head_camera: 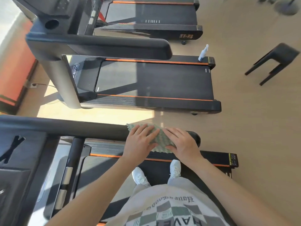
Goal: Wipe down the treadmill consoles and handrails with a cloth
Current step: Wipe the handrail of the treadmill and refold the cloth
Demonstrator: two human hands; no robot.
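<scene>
A green and white patterned cloth (158, 137) is draped over the far end of the black handrail (73, 129) of the treadmill I stand on. My left hand (140, 141) lies flat on the cloth's left part, fingers straight. My right hand (180, 141) presses on its right part, thumb tucked under the cloth's lower edge. The rail's rounded tip (194, 137) shows just beyond my right hand. This treadmill's console (17, 154) sits at the left edge.
A second treadmill (146, 82) stands beyond, with a spray bottle (203, 53) upright on its rear corner. A third treadmill (151, 15) lies farther back. A black stool (275, 62) stands on the wooden floor at the right. My white shoes (156, 173) rest on the belt.
</scene>
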